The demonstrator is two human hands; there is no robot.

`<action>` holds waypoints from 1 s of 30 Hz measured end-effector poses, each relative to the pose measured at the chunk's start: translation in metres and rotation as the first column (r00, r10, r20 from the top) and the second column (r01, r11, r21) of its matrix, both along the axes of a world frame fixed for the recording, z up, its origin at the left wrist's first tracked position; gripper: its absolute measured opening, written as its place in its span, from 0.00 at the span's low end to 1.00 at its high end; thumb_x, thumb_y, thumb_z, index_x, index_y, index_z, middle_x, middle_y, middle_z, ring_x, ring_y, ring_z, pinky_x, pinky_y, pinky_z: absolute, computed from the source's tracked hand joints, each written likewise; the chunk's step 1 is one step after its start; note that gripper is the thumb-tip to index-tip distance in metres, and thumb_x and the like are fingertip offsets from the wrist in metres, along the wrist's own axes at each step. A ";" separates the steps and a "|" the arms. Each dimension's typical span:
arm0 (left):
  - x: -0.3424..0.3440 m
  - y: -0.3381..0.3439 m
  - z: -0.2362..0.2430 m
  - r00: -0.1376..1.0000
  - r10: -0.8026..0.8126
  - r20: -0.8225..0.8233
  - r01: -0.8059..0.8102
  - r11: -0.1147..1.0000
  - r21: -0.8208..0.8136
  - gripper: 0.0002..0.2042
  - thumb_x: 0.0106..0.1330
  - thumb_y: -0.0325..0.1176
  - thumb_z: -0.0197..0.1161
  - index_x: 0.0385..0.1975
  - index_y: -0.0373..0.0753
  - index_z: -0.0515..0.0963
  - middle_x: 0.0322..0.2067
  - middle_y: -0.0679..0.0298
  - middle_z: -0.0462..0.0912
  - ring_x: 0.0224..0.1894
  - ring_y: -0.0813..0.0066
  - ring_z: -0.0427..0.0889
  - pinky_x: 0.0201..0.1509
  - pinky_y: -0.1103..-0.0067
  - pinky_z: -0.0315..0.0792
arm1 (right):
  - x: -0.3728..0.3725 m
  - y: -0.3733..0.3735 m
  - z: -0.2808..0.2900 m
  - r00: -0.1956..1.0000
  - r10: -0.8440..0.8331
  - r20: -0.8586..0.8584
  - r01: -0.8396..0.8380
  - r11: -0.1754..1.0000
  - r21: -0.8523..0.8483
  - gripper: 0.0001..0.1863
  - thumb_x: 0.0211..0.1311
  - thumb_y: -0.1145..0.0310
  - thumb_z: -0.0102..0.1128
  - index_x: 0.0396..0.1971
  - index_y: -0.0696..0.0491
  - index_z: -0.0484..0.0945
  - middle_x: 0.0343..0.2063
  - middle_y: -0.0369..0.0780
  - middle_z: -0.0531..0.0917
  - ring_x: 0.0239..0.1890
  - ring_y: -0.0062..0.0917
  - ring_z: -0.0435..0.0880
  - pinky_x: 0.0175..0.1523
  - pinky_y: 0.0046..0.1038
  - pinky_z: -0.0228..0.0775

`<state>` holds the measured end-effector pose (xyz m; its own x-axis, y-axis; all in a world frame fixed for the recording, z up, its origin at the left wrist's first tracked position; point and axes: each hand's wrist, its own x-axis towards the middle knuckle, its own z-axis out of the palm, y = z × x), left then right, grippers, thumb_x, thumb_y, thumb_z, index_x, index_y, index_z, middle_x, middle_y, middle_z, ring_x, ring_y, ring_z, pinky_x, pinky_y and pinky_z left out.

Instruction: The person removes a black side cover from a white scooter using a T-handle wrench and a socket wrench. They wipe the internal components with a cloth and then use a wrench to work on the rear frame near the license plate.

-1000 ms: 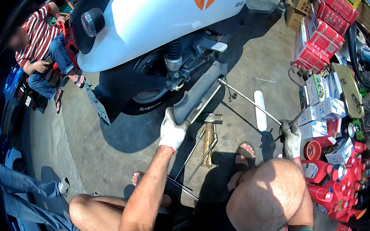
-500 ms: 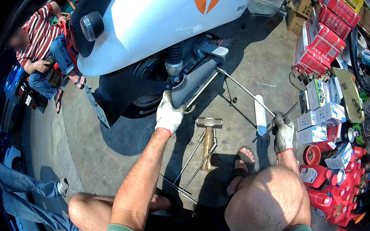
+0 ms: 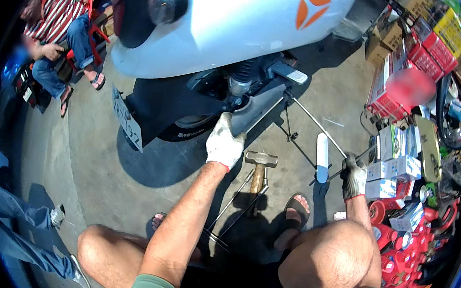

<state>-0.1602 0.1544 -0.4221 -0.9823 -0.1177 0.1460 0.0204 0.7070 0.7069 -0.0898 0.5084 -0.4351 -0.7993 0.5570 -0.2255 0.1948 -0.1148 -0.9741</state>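
My left hand (image 3: 224, 145), in a white work glove, rests against the grey swingarm cover (image 3: 258, 108) beside the rear wheel of a white scooter (image 3: 227, 24). Its fingers point up and the thumb stands apart, near the lower end of a slim metal bar (image 3: 266, 114). My right hand (image 3: 354, 180), gloved with dark grime, is closed around the handle end of a long T-handle wrench (image 3: 319, 123). That shaft slants up left to the footrest end of the cover, where its tip meets the bar; the exact joint is too small to make out.
On the floor lie a sledgehammer (image 3: 261, 159), more T-handle wrenches (image 3: 241, 213) and a white-and-blue strip (image 3: 322, 157). Boxes (image 3: 392, 171) and red bottles (image 3: 399, 260) crowd the right. A seated person (image 3: 66, 17) is at far left; another's jeans (image 3: 24, 206) show lower left.
My view has shifted, so the scooter sits farther right and higher in the picture. My left hand stays at the swingarm cover, and my right hand keeps hold of the wrench.
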 end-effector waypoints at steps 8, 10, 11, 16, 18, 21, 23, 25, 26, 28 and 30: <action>0.006 0.013 -0.043 0.966 0.026 -0.256 -0.017 0.999 0.038 0.28 0.51 0.29 0.66 0.55 0.35 0.69 0.50 0.47 0.76 0.54 0.51 0.75 0.57 0.66 0.70 | -0.007 0.021 -0.017 0.998 0.036 0.052 -0.032 0.997 -0.076 0.09 0.67 0.65 0.55 0.36 0.55 0.77 0.17 0.33 0.72 0.11 0.18 0.63 0.16 0.22 0.53; 0.014 -0.006 -0.015 0.990 -0.005 -0.142 0.016 0.997 0.075 0.23 0.51 0.28 0.64 0.50 0.35 0.71 0.44 0.49 0.77 0.50 0.50 0.76 0.54 0.65 0.71 | -0.019 0.014 -0.030 0.987 0.141 0.078 -0.143 0.990 0.020 0.10 0.68 0.64 0.53 0.38 0.55 0.77 0.17 0.33 0.72 0.10 0.18 0.64 0.16 0.23 0.54; 0.012 0.007 -0.028 0.968 0.019 -0.250 0.004 0.996 0.094 0.20 0.50 0.28 0.63 0.46 0.36 0.72 0.40 0.51 0.77 0.45 0.50 0.77 0.51 0.64 0.72 | -0.014 0.024 -0.028 0.988 0.124 0.088 -0.123 0.992 -0.007 0.11 0.69 0.63 0.53 0.40 0.55 0.77 0.17 0.33 0.72 0.10 0.18 0.64 0.15 0.23 0.54; 0.012 -0.007 -0.029 0.981 -0.011 -0.192 0.038 0.990 0.139 0.22 0.47 0.29 0.65 0.46 0.38 0.72 0.43 0.53 0.77 0.48 0.53 0.75 0.52 0.64 0.71 | -0.022 0.024 -0.037 0.978 0.127 0.164 -0.085 0.967 -0.240 0.10 0.70 0.62 0.51 0.37 0.52 0.75 0.17 0.33 0.72 0.11 0.20 0.65 0.16 0.27 0.58; 0.014 -0.007 -0.025 0.990 -0.002 -0.140 0.023 0.988 0.152 0.23 0.47 0.29 0.65 0.47 0.38 0.72 0.43 0.54 0.77 0.50 0.53 0.75 0.52 0.64 0.71 | -0.020 0.029 -0.032 0.972 0.147 0.186 -0.090 0.954 -0.287 0.10 0.71 0.62 0.49 0.37 0.53 0.75 0.17 0.35 0.73 0.13 0.23 0.68 0.19 0.30 0.61; 0.008 0.008 -0.010 0.979 -0.115 -0.169 0.149 0.968 0.203 0.21 0.50 0.29 0.62 0.48 0.39 0.73 0.43 0.55 0.77 0.48 0.56 0.75 0.50 0.64 0.71 | -0.005 0.141 -0.042 0.909 0.276 0.312 -0.392 0.821 0.415 0.11 0.71 0.62 0.46 0.36 0.53 0.72 0.19 0.38 0.73 0.20 0.29 0.70 0.26 0.30 0.64; 0.010 -0.003 -0.023 0.977 -0.066 -0.204 0.098 0.983 0.152 0.19 0.53 0.29 0.58 0.48 0.40 0.74 0.42 0.56 0.78 0.47 0.57 0.76 0.49 0.65 0.72 | -0.021 0.085 -0.044 0.968 0.135 0.211 -0.079 0.964 -0.254 0.11 0.73 0.59 0.45 0.34 0.49 0.70 0.19 0.32 0.70 0.15 0.20 0.64 0.23 0.24 0.60; 0.008 -0.006 -0.029 0.968 -0.040 -0.247 0.078 0.986 0.148 0.20 0.54 0.30 0.57 0.49 0.40 0.74 0.43 0.56 0.78 0.47 0.58 0.76 0.50 0.65 0.71 | -0.023 0.081 -0.046 0.929 0.320 0.185 -0.304 0.946 -0.109 0.09 0.70 0.61 0.50 0.34 0.50 0.72 0.20 0.31 0.71 0.18 0.19 0.66 0.24 0.24 0.62; 0.008 -0.007 -0.032 0.969 -0.029 -0.244 0.067 0.986 0.151 0.20 0.54 0.30 0.56 0.50 0.40 0.75 0.43 0.56 0.78 0.47 0.58 0.76 0.50 0.65 0.71 | -0.021 0.068 -0.040 0.951 0.242 0.190 -0.184 0.942 -0.281 0.07 0.68 0.62 0.55 0.34 0.50 0.73 0.22 0.32 0.72 0.20 0.18 0.68 0.25 0.24 0.62; 0.007 0.002 -0.031 0.968 -0.031 -0.251 0.077 0.982 0.175 0.20 0.54 0.30 0.56 0.50 0.40 0.75 0.43 0.57 0.78 0.47 0.58 0.76 0.51 0.65 0.70 | -0.018 0.071 -0.032 0.974 0.104 0.201 -0.048 0.963 -0.263 0.07 0.68 0.63 0.55 0.33 0.49 0.74 0.21 0.32 0.72 0.19 0.19 0.68 0.24 0.24 0.62; 0.007 -0.002 -0.030 0.968 -0.043 -0.247 0.090 0.979 0.184 0.20 0.53 0.30 0.57 0.49 0.40 0.76 0.44 0.57 0.78 0.47 0.58 0.76 0.51 0.65 0.70 | -0.020 0.061 -0.034 0.976 0.063 0.209 -0.009 0.968 -0.252 0.06 0.68 0.63 0.55 0.34 0.49 0.74 0.20 0.32 0.73 0.18 0.20 0.68 0.23 0.24 0.61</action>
